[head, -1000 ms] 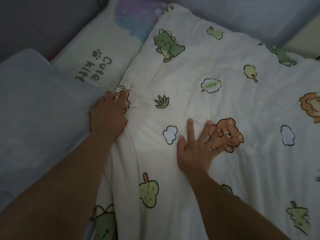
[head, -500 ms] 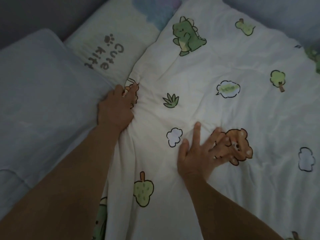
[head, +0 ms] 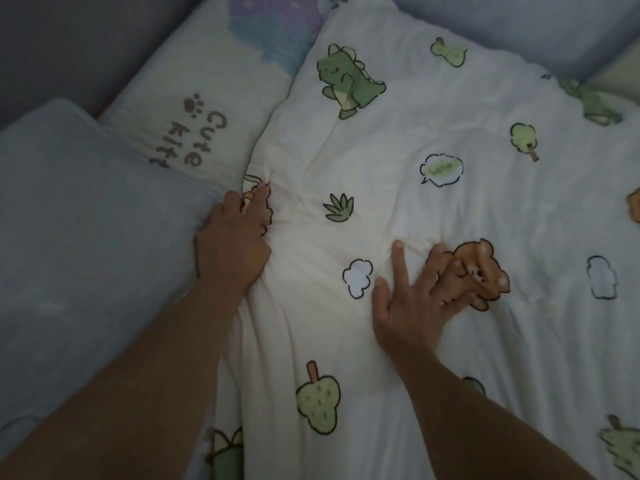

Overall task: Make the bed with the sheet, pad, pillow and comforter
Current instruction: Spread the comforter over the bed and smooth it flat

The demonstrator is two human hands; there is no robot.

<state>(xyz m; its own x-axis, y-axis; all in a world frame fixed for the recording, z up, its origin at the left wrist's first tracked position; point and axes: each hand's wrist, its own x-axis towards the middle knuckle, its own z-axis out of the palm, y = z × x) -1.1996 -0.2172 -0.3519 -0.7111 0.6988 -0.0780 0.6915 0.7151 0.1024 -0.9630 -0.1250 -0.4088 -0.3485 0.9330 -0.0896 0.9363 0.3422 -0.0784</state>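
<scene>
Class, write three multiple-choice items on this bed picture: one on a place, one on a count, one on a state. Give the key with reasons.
1. Where is the pillow?
A. beyond the left hand
B. on the comforter
C. under the right hand

2. How many hands touch the comforter?
A. none
B. one
C. two

3. How is the left hand?
A. flat, spread
B. gripping the comforter's edge
C. lifted clear

Key: A, the pillow lies past that hand, at the comforter's edge; C, both are on it; B, its fingers bunch fabric, while the right hand lies spread.
</scene>
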